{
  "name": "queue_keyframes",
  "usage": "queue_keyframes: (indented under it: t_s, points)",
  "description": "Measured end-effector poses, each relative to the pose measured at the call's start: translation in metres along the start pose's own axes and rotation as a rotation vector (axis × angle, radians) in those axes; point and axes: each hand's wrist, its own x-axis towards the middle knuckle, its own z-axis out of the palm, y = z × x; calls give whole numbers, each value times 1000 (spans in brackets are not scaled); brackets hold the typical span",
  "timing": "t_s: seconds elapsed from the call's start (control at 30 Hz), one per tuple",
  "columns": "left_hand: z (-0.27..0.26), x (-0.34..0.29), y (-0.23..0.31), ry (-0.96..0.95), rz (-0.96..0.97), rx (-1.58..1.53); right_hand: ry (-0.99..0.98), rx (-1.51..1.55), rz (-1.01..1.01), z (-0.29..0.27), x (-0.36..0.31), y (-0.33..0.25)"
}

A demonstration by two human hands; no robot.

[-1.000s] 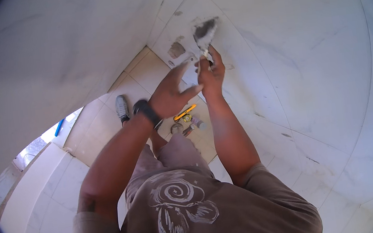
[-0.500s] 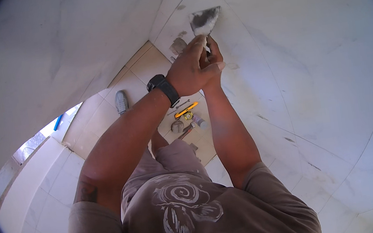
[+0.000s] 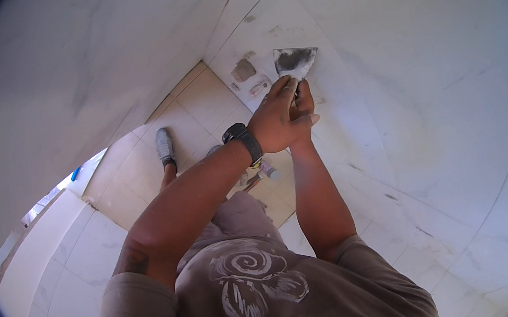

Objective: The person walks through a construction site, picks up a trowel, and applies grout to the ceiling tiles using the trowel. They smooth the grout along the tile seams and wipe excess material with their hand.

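A scraper (image 3: 296, 60) with a wide, dark, whitish-smeared blade lies against the white marbled wall tile. Its handle is mostly hidden by my fingers. My left hand (image 3: 273, 121), with a black watch at the wrist, is closed at the handle close to the blade. Just right of it and partly covered by it, my right hand (image 3: 303, 106) is closed round the same handle. Left of the blade, the wall shows a grey-brown rough patch (image 3: 243, 70) and smaller marks.
A second marbled wall (image 3: 63, 74) rises on the left and meets the tiled one at a corner. Below, on the beige floor tiles (image 3: 196, 105), are my shoe (image 3: 164, 143) and a small pale bottle (image 3: 270, 170). Other tools there are mostly hidden behind my left forearm.
Both hands and the scraper have come lower in the view and slightly right. My left forearm now covers most of the floor tools, including the yellow one visible before.
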Motion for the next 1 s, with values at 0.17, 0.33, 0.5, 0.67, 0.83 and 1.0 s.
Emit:
queue_keyframes:
  t_s: [0.17,0.33,0.5,0.67,0.83,1.0]
  points:
    - [-12,13,-10,51,-26,70,-27,44,-30,13,7,10]
    - [-22,18,-27,-87,-126,224,-10,106,-2,29,21,26]
    - [-26,23,-48,36,56,349,40,323,63,40,19,59]
    - [-41,27,-67,-53,82,396,-5,791,131,63,26,93]
    - [-58,36,-86,-57,125,296,138,481,42,71,26,80]
    - [-62,47,-109,-32,162,369,166,40,-29,76,43,45]
